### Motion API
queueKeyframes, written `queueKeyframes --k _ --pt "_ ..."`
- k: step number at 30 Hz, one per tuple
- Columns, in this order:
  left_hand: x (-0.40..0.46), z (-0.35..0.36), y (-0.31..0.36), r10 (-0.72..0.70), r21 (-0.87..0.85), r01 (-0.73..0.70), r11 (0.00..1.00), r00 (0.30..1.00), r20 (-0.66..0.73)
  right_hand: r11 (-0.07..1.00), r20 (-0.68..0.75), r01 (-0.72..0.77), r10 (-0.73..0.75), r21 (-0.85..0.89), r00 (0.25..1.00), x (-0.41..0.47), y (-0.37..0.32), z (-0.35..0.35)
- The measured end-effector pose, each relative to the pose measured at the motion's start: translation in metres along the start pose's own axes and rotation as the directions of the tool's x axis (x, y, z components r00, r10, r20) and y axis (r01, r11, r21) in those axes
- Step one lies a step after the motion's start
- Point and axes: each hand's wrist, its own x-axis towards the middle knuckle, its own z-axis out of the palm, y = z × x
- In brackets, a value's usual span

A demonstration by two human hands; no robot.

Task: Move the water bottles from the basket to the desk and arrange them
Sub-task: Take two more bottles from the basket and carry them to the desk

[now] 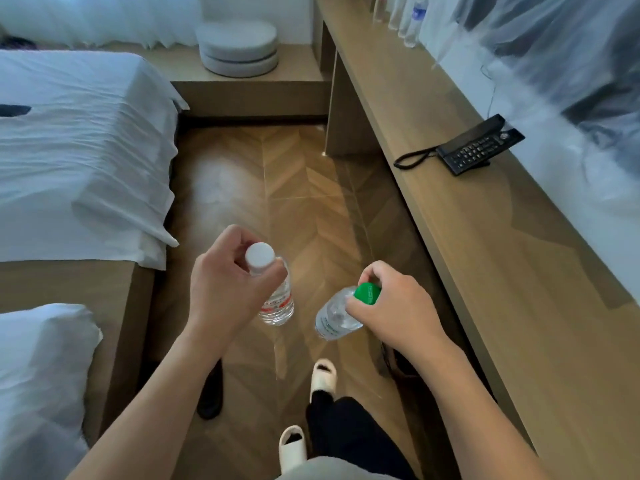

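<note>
Bottles hang by their necks over the floor, left of the desk (485,258): left hand (221,292) pinches the white-capped bottle (277,299), right hand (391,306) the green-capped bottle (336,317), probably for carrying to the desk's far-end row (405,19).

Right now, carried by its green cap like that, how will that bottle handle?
The green-capped bottle hangs tilted from the right hand, so it may swing. It looks full, so probably heavy for fingertips. The clear plastic body is likely smooth, round, and apt to roll if laid down.
</note>
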Motion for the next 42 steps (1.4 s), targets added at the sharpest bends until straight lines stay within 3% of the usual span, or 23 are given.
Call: queueKeyframes --k 8,15,21,32,42 --pt "0.167 0.039 -0.008 -0.021 -0.081 0.019 0.997 0.999 -0.026 0.996 0.065 0.088 -0.089 0.009 0.994 0.189 -0.036 -0.019" --pt "0.318 0.064 0.004 0.036 -0.066 -0.04 0.997 0.997 -0.067 0.987 -0.004 0.159 -0.159 -0.006 0.987 0.328 -0.071 -0.045" --pt "0.451 0.086 -0.021 0.057 -0.068 -0.062 0.996 0.996 -0.072 0.994 -0.056 0.107 -0.105 0.035 0.993 0.453 -0.098 -0.048" --pt "0.698 0.107 -0.044 0.211 -0.076 -0.204 0.976 0.971 0.115 0.998 -0.15 0.001 0.008 0.057 0.989 0.659 -0.177 -0.062" --pt "0.886 0.177 -0.054 0.189 -0.095 -0.175 0.98 0.966 0.176 0.997 -0.153 -0.053 0.061 0.055 0.986 0.849 -0.192 -0.083"
